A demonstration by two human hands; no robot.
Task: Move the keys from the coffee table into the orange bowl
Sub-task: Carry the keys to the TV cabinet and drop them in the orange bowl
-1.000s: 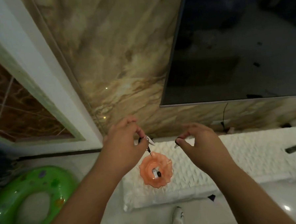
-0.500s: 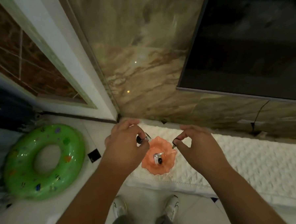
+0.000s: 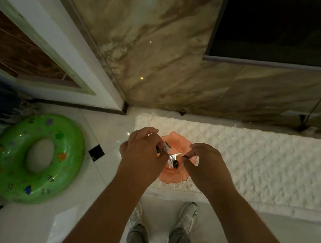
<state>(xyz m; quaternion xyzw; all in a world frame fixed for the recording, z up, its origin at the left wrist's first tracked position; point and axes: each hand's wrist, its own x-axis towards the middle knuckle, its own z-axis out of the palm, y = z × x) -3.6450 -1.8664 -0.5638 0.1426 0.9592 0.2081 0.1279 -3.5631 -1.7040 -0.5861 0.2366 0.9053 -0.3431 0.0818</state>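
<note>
The orange bowl (image 3: 177, 141), scalloped at its rim, sits on a low ledge covered with a white quilted cloth (image 3: 260, 159). A silver key with a black head (image 3: 173, 161) lies inside the bowl. My left hand (image 3: 143, 155) hovers over the bowl's left edge and pinches a key with a dark head (image 3: 163, 147) between thumb and fingers. My right hand (image 3: 204, 161) is over the bowl's right side, its fingertips pinched on a small dark key head (image 3: 185, 158); most of that key is hidden.
A green inflatable swim ring (image 3: 35, 157) lies on the white tile floor at left. A marble wall and a dark TV screen (image 3: 273, 22) rise behind the ledge. A white door frame (image 3: 74, 57) stands at left. My shoes (image 3: 187, 216) are by the ledge's front edge.
The view has tilted down and nearer to the bowl. Both hands have lowered and moved together over the bowl, still pinching their keys.
</note>
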